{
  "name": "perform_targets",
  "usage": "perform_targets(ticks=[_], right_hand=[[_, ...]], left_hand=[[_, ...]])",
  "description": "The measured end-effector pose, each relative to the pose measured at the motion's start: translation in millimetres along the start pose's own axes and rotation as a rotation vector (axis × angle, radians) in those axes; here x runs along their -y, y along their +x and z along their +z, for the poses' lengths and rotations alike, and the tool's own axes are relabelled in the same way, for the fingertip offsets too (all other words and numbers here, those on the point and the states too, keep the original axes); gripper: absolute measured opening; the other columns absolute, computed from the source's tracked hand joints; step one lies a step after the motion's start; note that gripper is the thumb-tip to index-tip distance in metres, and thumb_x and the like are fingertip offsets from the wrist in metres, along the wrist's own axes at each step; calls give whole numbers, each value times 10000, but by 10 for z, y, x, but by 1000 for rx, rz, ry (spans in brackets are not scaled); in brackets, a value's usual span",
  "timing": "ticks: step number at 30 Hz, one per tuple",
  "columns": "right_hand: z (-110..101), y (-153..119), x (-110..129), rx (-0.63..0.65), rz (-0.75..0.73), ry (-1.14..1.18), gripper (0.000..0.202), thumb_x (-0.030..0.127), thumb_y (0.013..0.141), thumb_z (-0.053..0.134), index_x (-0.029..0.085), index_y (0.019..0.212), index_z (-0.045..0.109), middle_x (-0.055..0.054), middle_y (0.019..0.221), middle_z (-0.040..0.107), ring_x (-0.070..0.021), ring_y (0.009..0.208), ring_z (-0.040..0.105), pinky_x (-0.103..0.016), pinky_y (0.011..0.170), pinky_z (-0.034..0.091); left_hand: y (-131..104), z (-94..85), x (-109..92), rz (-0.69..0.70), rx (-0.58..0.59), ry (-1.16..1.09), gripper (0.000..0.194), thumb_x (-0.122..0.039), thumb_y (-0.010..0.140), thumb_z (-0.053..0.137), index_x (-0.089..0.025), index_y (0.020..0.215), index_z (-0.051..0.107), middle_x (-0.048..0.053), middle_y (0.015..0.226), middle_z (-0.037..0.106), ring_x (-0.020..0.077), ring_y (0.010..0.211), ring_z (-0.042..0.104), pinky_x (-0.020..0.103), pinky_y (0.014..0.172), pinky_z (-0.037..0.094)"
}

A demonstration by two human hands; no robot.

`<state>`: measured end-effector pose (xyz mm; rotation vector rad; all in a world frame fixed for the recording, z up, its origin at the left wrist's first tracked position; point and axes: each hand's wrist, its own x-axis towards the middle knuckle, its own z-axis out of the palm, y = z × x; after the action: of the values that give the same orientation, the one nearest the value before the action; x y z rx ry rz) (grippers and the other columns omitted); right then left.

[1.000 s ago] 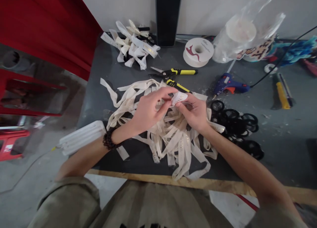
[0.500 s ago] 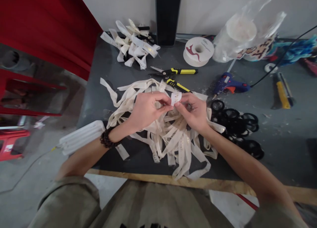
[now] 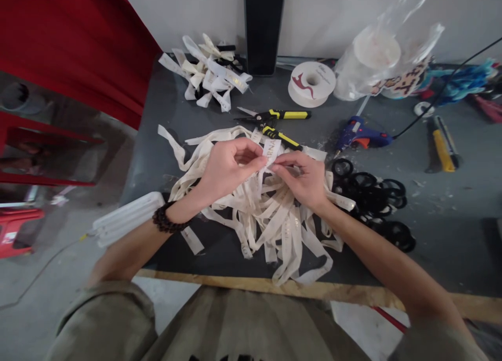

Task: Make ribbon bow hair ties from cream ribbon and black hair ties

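My left hand [image 3: 231, 167] pinches a white ribbon with gold letters [image 3: 271, 149] between thumb and fingertips. Close beside it, my right hand [image 3: 301, 177] has its thumb and fingers pressed together on the same ribbon. One end of this ribbon points up, and another part hangs below the fingertips. Under both hands lies a loose pile of cream ribbon strips [image 3: 290, 235]. Pruning shears with yellow and black handles [image 3: 280, 136] lie open just beyond the hands.
Tied bows [image 3: 214, 73] are heaped at the back left. A ribbon spool [image 3: 311, 83] stands near the wall. To the right are a blue glue gun [image 3: 363, 134], black hair ties [image 3: 368, 196] and a yellow cutter [image 3: 444, 149]. A white coiled object [image 3: 129, 214] sits at the left edge.
The ribbon end between my fingers now stands up taller, and a part of it hangs below. My left hand has shifted slightly left, and my right fingertips are slightly lower.
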<state>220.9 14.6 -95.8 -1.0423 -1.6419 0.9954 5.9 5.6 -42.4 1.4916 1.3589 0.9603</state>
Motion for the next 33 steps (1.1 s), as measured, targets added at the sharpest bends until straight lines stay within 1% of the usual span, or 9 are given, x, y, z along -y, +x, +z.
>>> perform_targets(ticks=[3,6,12,15,19,22,27,30,33], right_hand=[[11,-5,23,53,52,63,184,407,922,866,239,969,807,-5,823,847,-164,706,786,-301,680,627],[9,-12,15,137,132,134,306,496,862,910,224,942,791,-16,788,842,-175,668,784,-290,617,618],[13,-40,-52,81,221,251,353,561,868,901,231,931,793,-15,802,831,-180,685,788,-323,669,680],[13,-33,-52,115,203,293,345,544,866,904,230,924,775,-11,811,814,-172,700,769,-324,679,681],[-10,-6,-31,106,171,229,297,492,904,866,214,895,761,-6,781,789,-147,681,722,-280,633,617],[-21,4,-39,130,156,234,247,439,900,872,212,924,779,-8,802,802,-144,691,717,-265,622,580],[-11,-14,-84,142,148,244,265,473,954,820,214,930,766,-4,790,781,-120,620,663,-258,571,511],[-15,-25,-83,143,140,201,293,505,956,812,218,929,761,-5,775,764,-125,610,648,-271,565,502],[-28,-25,-56,136,132,155,305,514,955,808,216,918,752,-4,760,748,-127,600,637,-273,560,489]], left_hand=[[-15,6,-4,54,-29,63,104,-257,899,836,-187,953,780,35,899,822,158,806,786,252,731,639],[-27,23,-15,86,-28,64,85,-251,901,831,-195,945,783,33,911,828,167,820,796,271,761,658],[-57,61,-47,72,-18,31,167,-306,909,851,-205,1006,761,36,926,832,185,853,815,271,731,663],[-66,70,-46,75,3,19,141,-298,934,827,-211,1024,762,34,929,834,187,867,816,276,750,665],[-60,57,-38,116,37,30,63,-257,944,807,-204,964,779,25,917,822,160,827,788,268,770,651],[-36,27,-27,129,121,33,22,-210,929,802,-209,950,795,20,938,823,150,840,782,264,800,650],[10,-11,-3,90,163,17,78,-190,886,844,-196,940,788,27,937,825,159,865,798,275,859,669],[21,-18,4,61,206,-28,106,-221,890,860,-195,948,775,29,940,822,159,853,802,260,819,668],[17,-23,-7,38,203,-13,133,-235,872,879,-185,876,755,18,856,805,158,801,794,244,776,657]])
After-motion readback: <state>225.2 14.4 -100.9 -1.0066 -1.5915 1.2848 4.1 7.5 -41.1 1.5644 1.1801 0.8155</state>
